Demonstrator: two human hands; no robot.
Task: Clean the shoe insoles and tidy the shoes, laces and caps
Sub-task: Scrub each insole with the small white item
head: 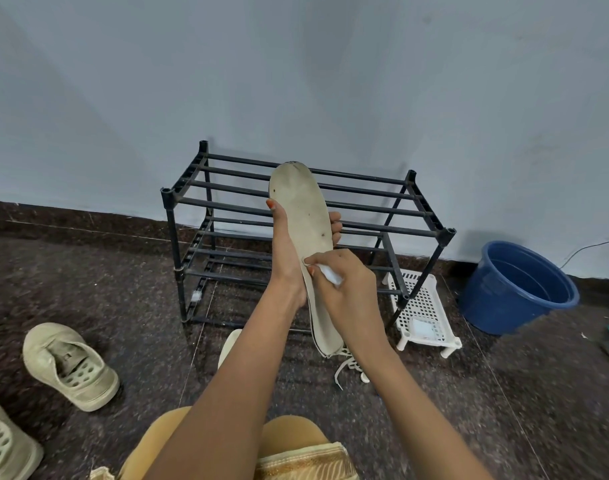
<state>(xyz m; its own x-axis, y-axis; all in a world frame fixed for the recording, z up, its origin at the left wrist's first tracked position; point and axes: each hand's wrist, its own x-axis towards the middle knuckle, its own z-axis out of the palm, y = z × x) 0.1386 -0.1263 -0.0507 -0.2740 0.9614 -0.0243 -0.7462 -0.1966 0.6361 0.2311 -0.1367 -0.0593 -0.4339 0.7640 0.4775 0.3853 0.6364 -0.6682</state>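
Dark speckled stone floor (105, 271) under me; black tube-frame shoe rack (365, 194) dead ahead at 12 o'clock, round bars in two tiers. Off at 3 o'clock sits the blue plastic bucket (514, 289), round and smooth-walled; at 8 o'clock a pale green shoe (71, 367) with a perforated footbed, and a second shoe (5, 448) at 7, cut off by the edge. The white perforated basket (424, 306) stands at 4 o'clock, just beside the rack's foot.

Now the insole (306, 216): it's up in the air in front of the rack, flat and thin, off-white and mottled with dark specks, edge stitched; its long axis runs from 11 o'clock down to 5, broad rounded end up and away, narrower end down toward me, its face turned to me.

My left hand (289, 251) grips it at mid-length, thumb on the left edge, fingers curled round the back; my right hand (344, 289) pinches a small white wipe (330, 275) against the insole's face, just below the left hand. Pale laces (348, 368) lie loose on the floor at 5 o'clock.
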